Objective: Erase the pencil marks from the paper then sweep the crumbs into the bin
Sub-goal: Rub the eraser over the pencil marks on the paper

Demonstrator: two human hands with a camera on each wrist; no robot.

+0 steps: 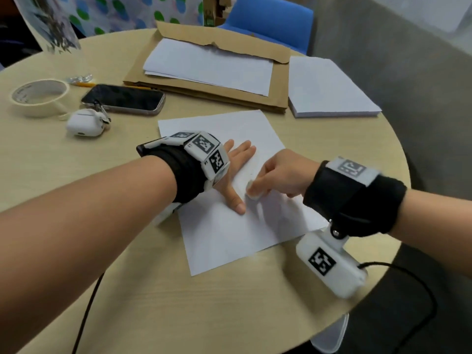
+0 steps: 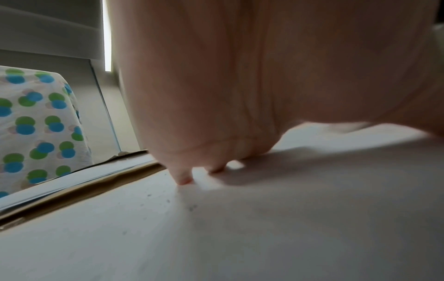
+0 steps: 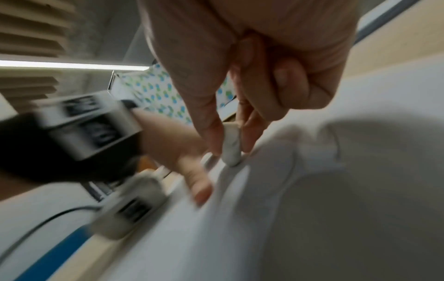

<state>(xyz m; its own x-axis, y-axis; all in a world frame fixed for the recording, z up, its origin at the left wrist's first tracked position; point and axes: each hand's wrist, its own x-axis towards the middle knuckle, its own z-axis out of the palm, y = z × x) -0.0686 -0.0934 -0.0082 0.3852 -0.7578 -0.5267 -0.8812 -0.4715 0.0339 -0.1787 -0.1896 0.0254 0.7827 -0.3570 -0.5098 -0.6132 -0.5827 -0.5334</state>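
A white sheet of paper (image 1: pixel 229 226) lies near the front of the round wooden table (image 1: pixel 89 175). My left hand (image 1: pixel 236 169) lies flat on the sheet with straight fingers, pressing it down; its thumb points toward me. My right hand (image 1: pixel 278 175) pinches a small white eraser (image 1: pixel 251 190) between thumb and fingers, its tip on the paper beside the left thumb. The right wrist view shows the eraser (image 3: pixel 230 146) touching the sheet, blurred by motion. Dark crumbs (image 2: pixel 192 207) dot the paper (image 2: pixel 264 237) in the left wrist view. No bin is in view.
Behind the sheet lie a brown envelope (image 1: pixel 204 90) with white papers on it and a paper stack (image 1: pixel 329 88). A phone (image 1: pixel 122 99), an earbud case (image 1: pixel 85 123), a tape roll (image 1: pixel 38 97) and a pencil (image 1: pixel 84 84) sit at left. A blue chair (image 1: pixel 270 19) stands behind.
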